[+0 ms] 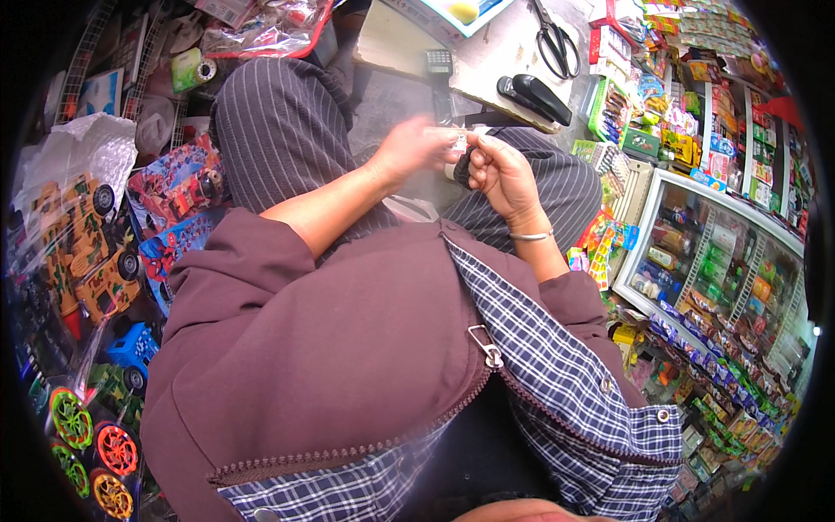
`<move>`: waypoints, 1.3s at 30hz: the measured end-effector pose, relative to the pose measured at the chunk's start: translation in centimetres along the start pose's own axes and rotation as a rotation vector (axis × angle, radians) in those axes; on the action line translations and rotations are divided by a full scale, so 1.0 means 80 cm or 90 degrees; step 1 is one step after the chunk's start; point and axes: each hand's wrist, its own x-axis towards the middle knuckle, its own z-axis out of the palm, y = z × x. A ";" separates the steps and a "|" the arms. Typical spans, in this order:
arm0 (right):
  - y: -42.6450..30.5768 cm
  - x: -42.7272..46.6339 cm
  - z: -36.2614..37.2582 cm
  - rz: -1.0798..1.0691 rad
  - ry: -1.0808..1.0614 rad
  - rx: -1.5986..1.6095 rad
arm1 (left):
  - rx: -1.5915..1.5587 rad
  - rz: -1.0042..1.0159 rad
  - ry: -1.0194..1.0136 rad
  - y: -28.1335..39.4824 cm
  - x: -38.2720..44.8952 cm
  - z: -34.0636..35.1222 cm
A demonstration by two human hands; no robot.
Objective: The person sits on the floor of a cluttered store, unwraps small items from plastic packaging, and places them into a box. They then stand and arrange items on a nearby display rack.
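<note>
Blurred by motion, my left hand [411, 149] pinches a small clear packet [458, 139] with a pale, printed-looking part, above the gap between my knees. My right hand [501, 171], with a silver bangle at the wrist, has its thumb and forefinger pinched together at the packet's right end, its other fingers curled. A dark, fuzzy item [462, 169] lies just beneath the right fingers; what it is, I cannot tell. Beyond the hands, black-handled scissors [556, 49] and a black stapler [533, 98] rest on a worn pale tabletop [483, 72].
A red-rimmed tray [316, 39] of plastic-wrapped things stands beyond my left knee. Toy vehicles [88, 241] and bright toy wheels [70, 417] are at the left. A green basket [608, 111] of pens, a glass-topped case [711, 254] and shelves of packaged goods [760, 143] are at the right.
</note>
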 end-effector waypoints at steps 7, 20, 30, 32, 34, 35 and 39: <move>0.001 0.000 0.004 -0.097 0.031 -0.057 | -0.003 -0.011 0.004 0.000 0.000 -0.001; 0.005 -0.003 0.013 -0.104 0.071 -0.110 | -0.022 -0.007 -0.006 -0.005 0.002 -0.002; 0.012 -0.005 0.023 -0.216 0.096 -0.288 | -0.010 -0.010 0.003 -0.008 0.004 -0.005; 0.013 -0.005 0.022 -0.223 0.093 -0.292 | -0.013 -0.011 0.002 -0.008 0.005 -0.005; 0.013 -0.005 0.022 -0.224 0.086 -0.289 | -0.015 -0.009 0.000 -0.008 0.005 -0.005; 0.013 -0.005 0.021 -0.200 0.078 -0.270 | -0.019 -0.008 -0.001 -0.008 0.005 -0.005; 0.011 -0.009 0.022 -0.109 0.043 -0.154 | -0.034 -0.010 0.001 -0.005 0.003 -0.003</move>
